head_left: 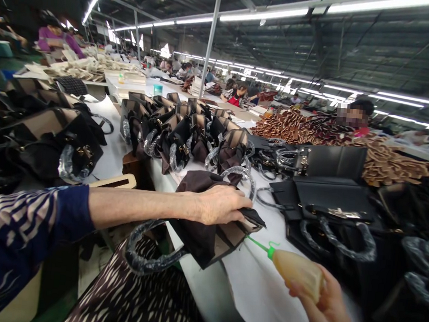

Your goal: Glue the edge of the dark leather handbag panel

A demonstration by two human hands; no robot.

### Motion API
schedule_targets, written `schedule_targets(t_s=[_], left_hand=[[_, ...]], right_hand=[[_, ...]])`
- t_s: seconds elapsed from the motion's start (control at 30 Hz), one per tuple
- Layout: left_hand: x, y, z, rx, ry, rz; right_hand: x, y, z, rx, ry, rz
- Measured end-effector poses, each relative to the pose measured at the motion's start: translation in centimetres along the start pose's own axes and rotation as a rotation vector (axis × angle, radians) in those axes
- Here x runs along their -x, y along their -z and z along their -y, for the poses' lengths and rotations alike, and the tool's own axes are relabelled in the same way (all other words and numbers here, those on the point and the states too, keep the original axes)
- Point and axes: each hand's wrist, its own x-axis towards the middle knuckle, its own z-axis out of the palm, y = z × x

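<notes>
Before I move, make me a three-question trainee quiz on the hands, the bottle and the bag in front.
1. Multiple choice: which hand holds the bottle?
A) left
B) right
C) both
2. True or false: the left hand touches the dark bag that the bottle points at.
3. Fill in: the bottle's nozzle is ____ in colour.

Key:
1. B, the right hand.
2. True.
3. Green.
</notes>
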Motion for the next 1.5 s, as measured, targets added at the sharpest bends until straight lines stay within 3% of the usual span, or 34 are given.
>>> schedule_targets(t_s=[0.3,0.67,0.87,1.5], left_hand=[[0.3,-0.8,0.1,0.072,0.018,-0.011],[-0.1,-0.7,0.2,0.133,0.053,-0.002],[-0.1,-0.8,0.1,0.143,0.066,-0.012],[0.0,-1.2,0.4,0.175,0.043,0.003]], right_hand=[[-0.4,-1.4,-1.1,-0.032,-0.05,0.002],[1.1,-1.5,1.5,-0.032,-0.132,-0.08],[0.7,-2.0,0.6,-0.035,-0.138,-0.053],[2.1,-1.8,1.6,-0.062,-0.171,0.017]])
